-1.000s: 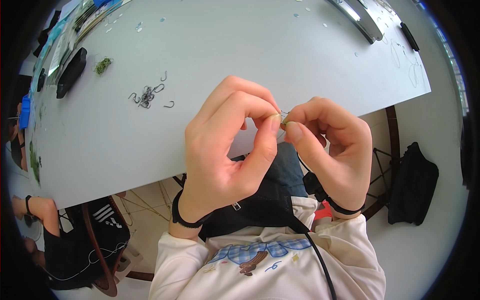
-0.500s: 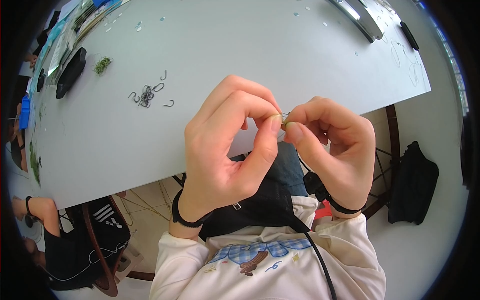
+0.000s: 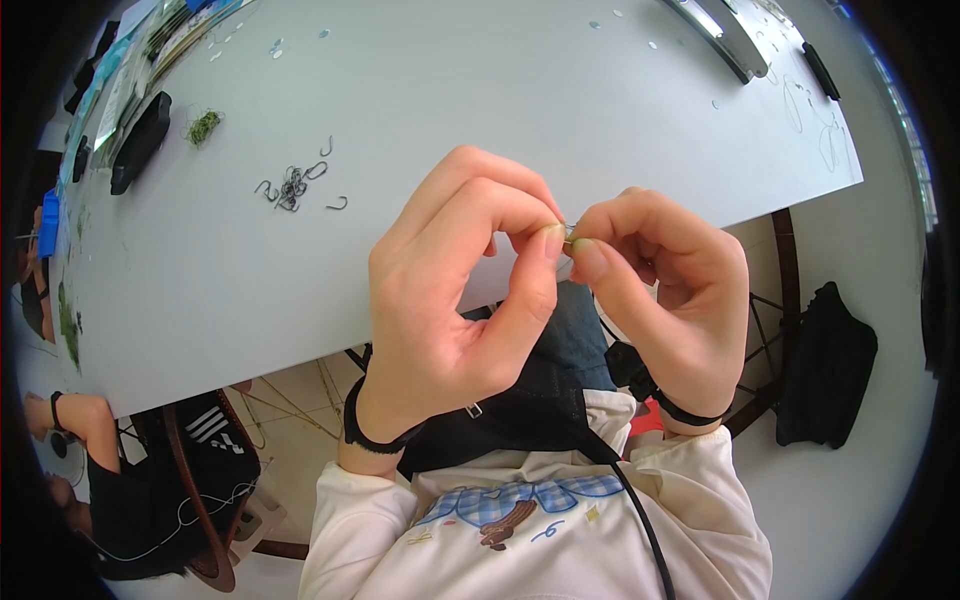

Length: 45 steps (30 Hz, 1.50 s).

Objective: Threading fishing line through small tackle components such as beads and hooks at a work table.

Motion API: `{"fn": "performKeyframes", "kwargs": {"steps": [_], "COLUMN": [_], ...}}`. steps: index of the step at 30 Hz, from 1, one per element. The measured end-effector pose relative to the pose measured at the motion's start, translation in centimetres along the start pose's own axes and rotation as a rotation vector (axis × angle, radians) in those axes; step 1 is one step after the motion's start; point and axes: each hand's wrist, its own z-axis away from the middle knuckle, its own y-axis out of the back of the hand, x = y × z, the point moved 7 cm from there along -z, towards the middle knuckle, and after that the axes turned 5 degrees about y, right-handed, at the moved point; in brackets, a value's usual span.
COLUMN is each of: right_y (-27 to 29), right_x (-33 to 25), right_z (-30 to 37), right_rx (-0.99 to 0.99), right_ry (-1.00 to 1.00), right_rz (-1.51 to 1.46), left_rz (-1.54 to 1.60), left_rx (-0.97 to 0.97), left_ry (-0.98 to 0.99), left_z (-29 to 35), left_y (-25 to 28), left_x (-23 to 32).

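Note:
Fingertip to fingertip, both hands meet over the near edge of the table. My left hand (image 3: pixel 455 265) pinches with thumb and forefinger a tiny fish hook (image 3: pixel 569 228), of which only a thin dark bit shows. My right hand (image 3: pixel 675 280) is closed too, its thumb and forefinger pressed on a fine thread-like line at the same spot. The fingertips hide most of both. Several dark fish hooks (image 3: pixel 292 186) lie in a loose pile on the table left of my left hand, a few of them apart from the pile.
On the grey-white table (image 3: pixel 230 270) lie a tangle of green line (image 3: pixel 203 128), a black case-like object (image 3: pixel 140 143), small pale discs (image 3: pixel 277 50), a metal bar-like object (image 3: pixel 715 38) and a black pen-like item (image 3: pixel 820 70). At the left sits another person (image 3: pixel 140 510).
Both hands hold nearly the same pinch. The right fingertips have shifted very slightly upward, and a little more of the thin piece between the hands shows.

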Motion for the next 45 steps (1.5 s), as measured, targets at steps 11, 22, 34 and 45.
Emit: {"fn": "performKeyframes", "kwargs": {"steps": [11, 22, 34, 45], "right_y": [-0.2, -0.5, -1.0, -1.2], "right_x": [0.0, 0.5, -0.4, -1.0], "right_z": [0.0, 0.5, 1.1, 1.1], "right_rx": [0.020, -0.015, 0.036, 0.029], "right_ry": [-0.004, -0.051, 0.061, 0.214], "right_rz": [0.038, -0.020, 0.000, 0.012], "left_rz": [-0.042, -0.005, -0.037, -0.098], "left_rx": [0.035, 0.054, 0.089, 0.140], "left_ry": [-0.043, -0.037, -0.067, -0.105], "left_z": [0.1, 0.3, 0.5, 0.6], "left_y": [0.1, 0.3, 0.6, 0.8], "left_x": [0.2, 0.0, 0.1, 0.3]}}
